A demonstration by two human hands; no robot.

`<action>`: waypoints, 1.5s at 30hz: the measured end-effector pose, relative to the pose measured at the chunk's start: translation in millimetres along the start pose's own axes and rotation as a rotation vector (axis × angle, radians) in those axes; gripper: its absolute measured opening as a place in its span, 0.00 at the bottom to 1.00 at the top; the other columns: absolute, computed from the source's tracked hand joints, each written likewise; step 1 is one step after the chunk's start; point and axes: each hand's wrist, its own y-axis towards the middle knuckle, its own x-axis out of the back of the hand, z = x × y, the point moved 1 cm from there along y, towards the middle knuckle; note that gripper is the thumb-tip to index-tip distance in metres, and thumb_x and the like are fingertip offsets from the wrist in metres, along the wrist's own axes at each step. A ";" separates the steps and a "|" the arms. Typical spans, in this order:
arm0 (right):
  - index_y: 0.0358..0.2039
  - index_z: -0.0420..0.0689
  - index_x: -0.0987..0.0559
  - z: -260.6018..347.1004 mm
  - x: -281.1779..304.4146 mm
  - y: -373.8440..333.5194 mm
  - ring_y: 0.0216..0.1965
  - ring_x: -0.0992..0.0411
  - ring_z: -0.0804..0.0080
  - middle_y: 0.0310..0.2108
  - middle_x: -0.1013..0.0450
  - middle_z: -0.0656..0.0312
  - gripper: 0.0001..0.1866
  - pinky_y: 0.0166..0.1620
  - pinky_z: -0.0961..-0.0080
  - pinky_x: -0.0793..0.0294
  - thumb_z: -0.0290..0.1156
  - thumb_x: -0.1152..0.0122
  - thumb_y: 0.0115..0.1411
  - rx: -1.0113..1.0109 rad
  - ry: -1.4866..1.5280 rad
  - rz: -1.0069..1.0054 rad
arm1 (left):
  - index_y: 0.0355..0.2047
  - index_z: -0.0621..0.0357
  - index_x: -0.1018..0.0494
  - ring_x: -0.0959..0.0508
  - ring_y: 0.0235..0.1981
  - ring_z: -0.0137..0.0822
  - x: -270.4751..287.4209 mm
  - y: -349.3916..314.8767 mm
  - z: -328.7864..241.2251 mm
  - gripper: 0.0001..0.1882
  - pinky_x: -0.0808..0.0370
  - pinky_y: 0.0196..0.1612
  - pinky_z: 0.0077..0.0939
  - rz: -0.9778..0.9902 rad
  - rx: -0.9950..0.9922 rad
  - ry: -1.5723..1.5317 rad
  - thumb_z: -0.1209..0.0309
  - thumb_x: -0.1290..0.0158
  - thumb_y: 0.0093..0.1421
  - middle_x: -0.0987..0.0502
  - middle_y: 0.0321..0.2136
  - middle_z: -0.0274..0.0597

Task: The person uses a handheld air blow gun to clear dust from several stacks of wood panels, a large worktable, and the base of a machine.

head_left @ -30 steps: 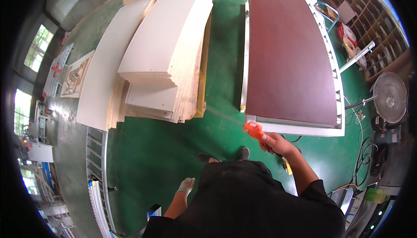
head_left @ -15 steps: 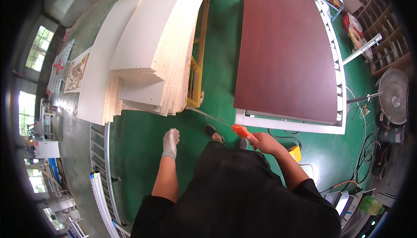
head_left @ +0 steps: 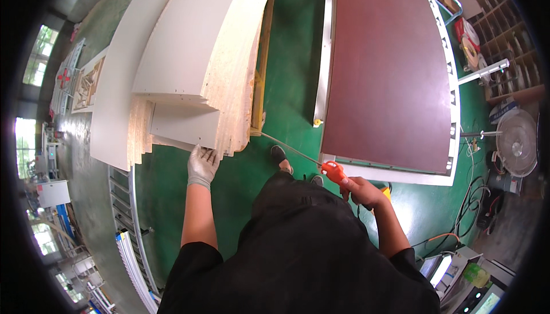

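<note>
My left hand [head_left: 203,165], in a pale glove, has its fingers bent against the near edge of a small white panel [head_left: 186,124] in the left stack. That panel lies below a larger white board [head_left: 177,44], with raw chipboard edges [head_left: 226,85] showing on the stack's right side. Bare fingers of my right hand [head_left: 364,192] are wrapped round the handle of an orange air blow gun [head_left: 333,171]. Its long thin nozzle [head_left: 292,148] points up and left toward the stack's near right corner.
A dark red-brown board [head_left: 389,73] lies on a white-framed roller table [head_left: 389,175] at right. A yellow frame [head_left: 260,90] stands beside the stack. Round the edges are a fan [head_left: 517,142], loose cables [head_left: 472,205] and a metal ladder-like rack [head_left: 127,199].
My left hand has moved forward and left from above the floor to the panel's edge. My right hand has shifted slightly right with the blow gun. The whole view has shifted a little.
</note>
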 end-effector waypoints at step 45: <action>0.30 0.48 0.24 232.2 76.6 117.9 0.15 0.39 0.82 0.21 0.30 0.68 0.34 0.20 0.81 0.37 0.69 0.58 0.70 0.024 0.222 -0.346 | 0.66 0.58 0.34 0.40 0.70 0.57 -154.0 38.3 -219.1 0.33 0.47 0.73 0.52 -0.159 -1.459 1.631 0.55 0.47 0.64 0.36 0.68 0.54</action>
